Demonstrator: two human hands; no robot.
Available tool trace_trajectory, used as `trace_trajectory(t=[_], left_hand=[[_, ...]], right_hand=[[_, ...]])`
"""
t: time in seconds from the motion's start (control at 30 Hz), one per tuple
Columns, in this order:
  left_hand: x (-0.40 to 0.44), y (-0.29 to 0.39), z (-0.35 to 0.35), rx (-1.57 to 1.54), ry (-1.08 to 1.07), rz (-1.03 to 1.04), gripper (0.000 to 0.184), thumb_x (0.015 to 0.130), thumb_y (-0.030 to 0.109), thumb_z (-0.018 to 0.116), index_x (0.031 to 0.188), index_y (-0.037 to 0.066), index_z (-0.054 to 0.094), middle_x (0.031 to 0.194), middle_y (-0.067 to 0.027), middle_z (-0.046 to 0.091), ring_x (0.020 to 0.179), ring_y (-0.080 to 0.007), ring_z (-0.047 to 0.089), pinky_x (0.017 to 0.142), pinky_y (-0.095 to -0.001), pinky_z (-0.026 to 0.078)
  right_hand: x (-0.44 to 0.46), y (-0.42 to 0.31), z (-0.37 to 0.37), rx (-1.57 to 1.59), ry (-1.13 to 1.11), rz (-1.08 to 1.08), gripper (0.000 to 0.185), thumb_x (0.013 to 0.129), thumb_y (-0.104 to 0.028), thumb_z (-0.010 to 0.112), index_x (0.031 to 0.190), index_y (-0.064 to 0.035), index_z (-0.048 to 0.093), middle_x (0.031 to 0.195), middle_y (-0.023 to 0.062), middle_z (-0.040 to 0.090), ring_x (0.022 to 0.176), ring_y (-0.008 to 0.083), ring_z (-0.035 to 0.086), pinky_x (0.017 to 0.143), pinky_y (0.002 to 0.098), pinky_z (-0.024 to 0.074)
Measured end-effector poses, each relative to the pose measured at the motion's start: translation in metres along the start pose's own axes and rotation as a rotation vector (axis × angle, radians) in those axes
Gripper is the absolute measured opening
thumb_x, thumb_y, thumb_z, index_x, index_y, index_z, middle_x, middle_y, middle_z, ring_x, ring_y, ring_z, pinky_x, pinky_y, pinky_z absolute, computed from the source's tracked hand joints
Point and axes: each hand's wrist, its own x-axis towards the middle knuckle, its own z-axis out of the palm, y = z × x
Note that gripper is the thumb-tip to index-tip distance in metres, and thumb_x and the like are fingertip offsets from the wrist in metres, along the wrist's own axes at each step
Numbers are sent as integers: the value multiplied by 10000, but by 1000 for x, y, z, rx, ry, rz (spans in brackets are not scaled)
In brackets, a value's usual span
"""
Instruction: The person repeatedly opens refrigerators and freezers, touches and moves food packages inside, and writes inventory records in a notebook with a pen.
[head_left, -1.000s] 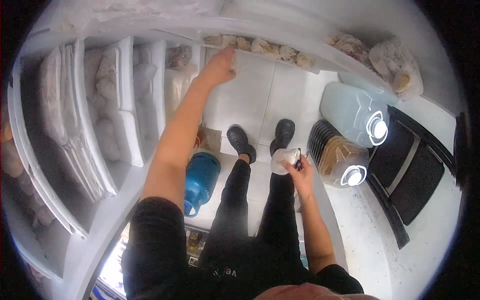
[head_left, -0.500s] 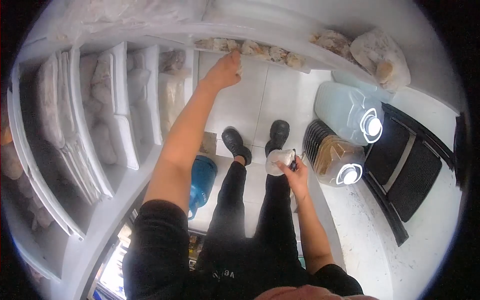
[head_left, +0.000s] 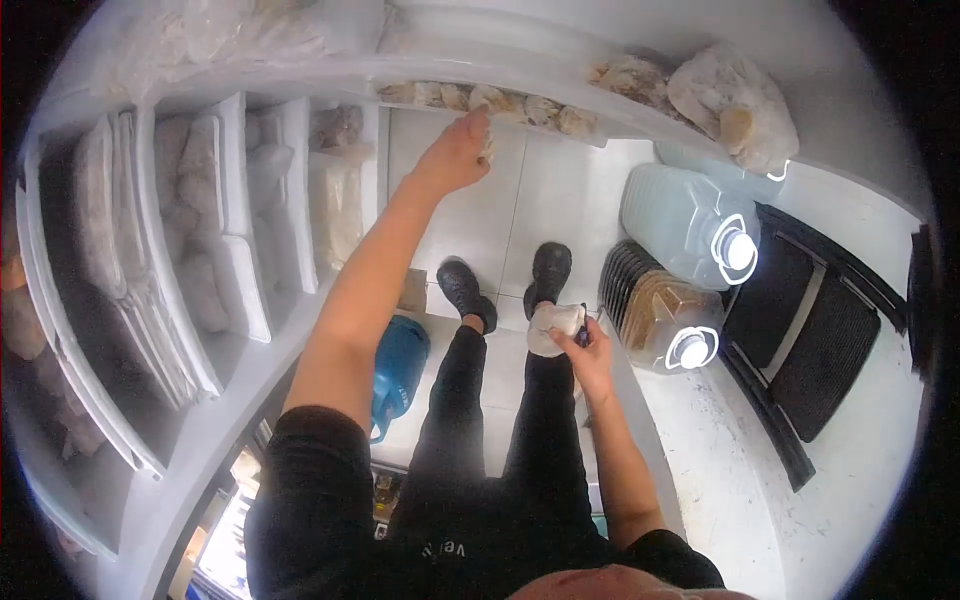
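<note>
My left hand [head_left: 455, 155] reaches forward to a white door shelf, its fingers curled beside a row of wrapped brownish packages [head_left: 505, 103]. Something pale shows at the fingertips, too small to make out. Lower on the right, my right hand [head_left: 592, 362] pinches a small whitish plastic-wrapped bundle [head_left: 553, 330]. A narrow dark object [head_left: 582, 326] shows at the bundle's edge, next to the fingers; its kind is unclear.
White freezer shelves [head_left: 252, 290] with frosted bags [head_left: 205, 290] run along the left. A large wrapped package [head_left: 738, 105] sits on the door shelf. Large water jugs [head_left: 680, 225], a brownish jug [head_left: 670, 325] and a black folding chair [head_left: 800, 330] stand right. A blue gas cylinder [head_left: 402, 370] is near my legs.
My left hand has shifted slightly right along the door shelf, and its wrist has turned. The bundle in my right hand has moved slightly left and down. The whole view has shifted a little.
</note>
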Motion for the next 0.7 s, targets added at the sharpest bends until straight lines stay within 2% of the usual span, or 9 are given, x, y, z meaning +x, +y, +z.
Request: trace_trajectory(t=[0.1, 0.33, 0.4, 0.5, 0.6, 0.7], left_hand=[[9, 5, 9, 93, -6, 38, 752, 715, 79, 678, 1382, -45, 355, 1320, -285, 503, 1229, -430, 486, 1051, -435, 420], [18, 11, 15, 41, -27, -21, 771, 708, 64, 663, 1393, -54, 330, 1238, -308, 537, 1176, -438, 523, 1024, -448, 434], [18, 17, 21, 34, -24, 90, 599, 696, 30, 632, 1240, -83, 407, 1135, -295, 563, 1100, -434, 558, 947, -468, 469], [23, 24, 34, 62, 55, 208, 559, 695, 3, 613, 1210, -88, 414, 1137, -297, 561, 1098, -434, 561, 953, -467, 466], [27, 41, 35, -6, -12, 128, 574, 693, -11, 603, 1223, -105, 404, 1154, -305, 557, 1107, -427, 562, 971, -461, 460], [26, 40, 47, 30, 24, 32, 590, 690, -16, 602, 1233, -118, 397, 1158, -314, 554, 1116, -425, 560, 982, -453, 457]], right_hand=[[5, 13, -3, 24, 4, -17, 441, 821, -158, 767, 1196, 26, 623, 1035, 103, 704, 938, 153, 647, 859, 294, 507], [4, 19, -5, 49, 8, -7, 453, 817, -179, 772, 1196, 21, 624, 1036, 108, 705, 940, 158, 651, 860, 301, 507], [4, 20, -5, 49, 12, -14, 449, 815, -183, 772, 1187, 20, 626, 1040, 105, 702, 942, 157, 649, 860, 303, 506], [5, 20, -4, 54, 21, 5, 449, 812, -185, 776, 1186, 14, 629, 1045, 99, 698, 949, 156, 646, 862, 302, 505], [4, 20, -4, 70, 3, 38, 456, 809, -186, 780, 1191, 11, 629, 1047, 98, 695, 954, 155, 645, 861, 298, 506], [0, 6, -1, 124, -1, 22, 448, 807, -186, 780, 1178, 17, 630, 1047, 103, 694, 950, 154, 643, 853, 297, 505]])
